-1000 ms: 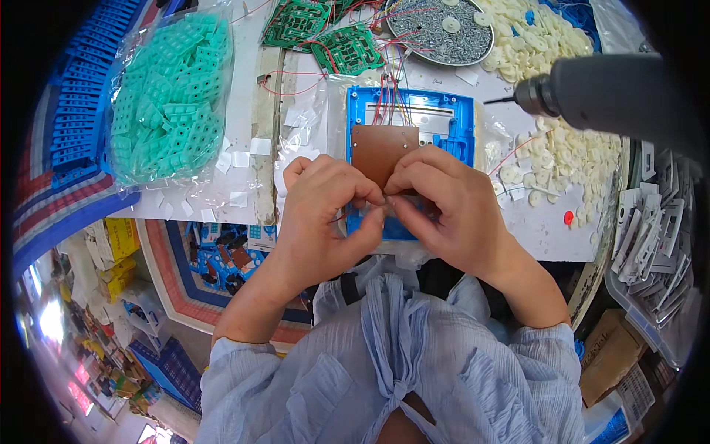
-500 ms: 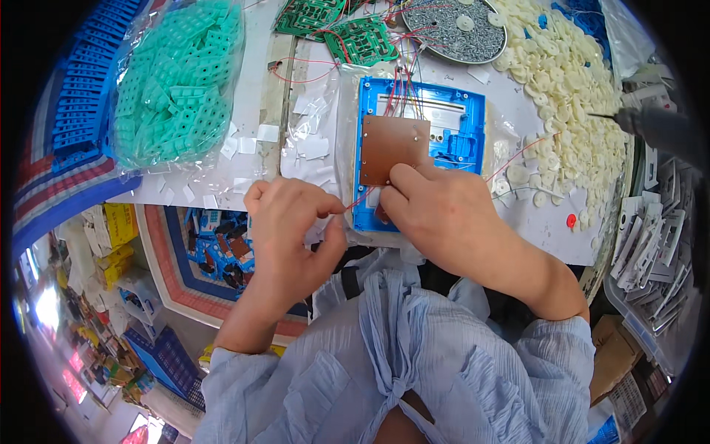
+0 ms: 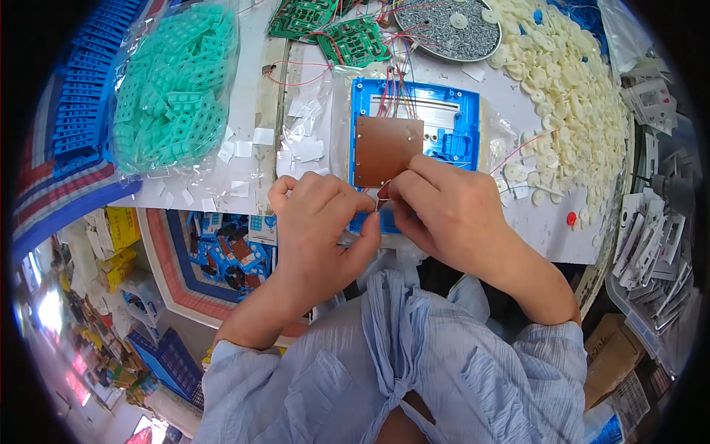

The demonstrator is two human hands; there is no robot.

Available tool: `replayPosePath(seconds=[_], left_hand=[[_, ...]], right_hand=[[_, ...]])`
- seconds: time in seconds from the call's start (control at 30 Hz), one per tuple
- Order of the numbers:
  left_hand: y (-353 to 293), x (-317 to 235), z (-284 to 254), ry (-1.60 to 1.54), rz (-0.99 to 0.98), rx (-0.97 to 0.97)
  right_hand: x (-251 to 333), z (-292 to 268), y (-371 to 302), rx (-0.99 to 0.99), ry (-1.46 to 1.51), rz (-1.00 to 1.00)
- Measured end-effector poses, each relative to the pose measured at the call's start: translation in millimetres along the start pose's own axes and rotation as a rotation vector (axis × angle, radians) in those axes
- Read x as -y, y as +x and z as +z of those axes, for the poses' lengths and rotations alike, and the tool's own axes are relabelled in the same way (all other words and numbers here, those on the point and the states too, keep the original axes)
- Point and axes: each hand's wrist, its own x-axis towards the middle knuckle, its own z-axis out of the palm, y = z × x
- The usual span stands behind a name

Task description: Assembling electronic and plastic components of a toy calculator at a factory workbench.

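pinching thin wire (image 3: 380,200), hands (image 3: 319,226) (image 3: 450,214) overhang blue casing (image 3: 466,122).

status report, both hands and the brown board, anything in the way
Left hand and right hand: fingers close together at thin wire, grips unclear. Flat brown rectangular board in open blue plastic case. Right hand hides board's lower right corner.

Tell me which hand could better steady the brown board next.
Probably the right hand: it covers the lower right corner of the brown board, while the left hand sits to its lower left.
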Motion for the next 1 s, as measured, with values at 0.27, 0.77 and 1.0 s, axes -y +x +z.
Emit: replayPosePath(seconds=[0.27,0.77,1.0], left_hand=[[-0.3,3.5,1.6,-0.066,-0.019,0.019],[6.8,6.5,9.4,-0.451,-0.123,0.059],[12.3,-2.0,15.1,-0.167,0.032,-0.029]], right_hand=[[-1.6,-0.3,0.0,0.002,0.046,0.009],[1.0,-13.8,-4.4,0.051,0.685,0.373],[6.0,-7.8,-12.5,-0.042,0.621,0.421]])
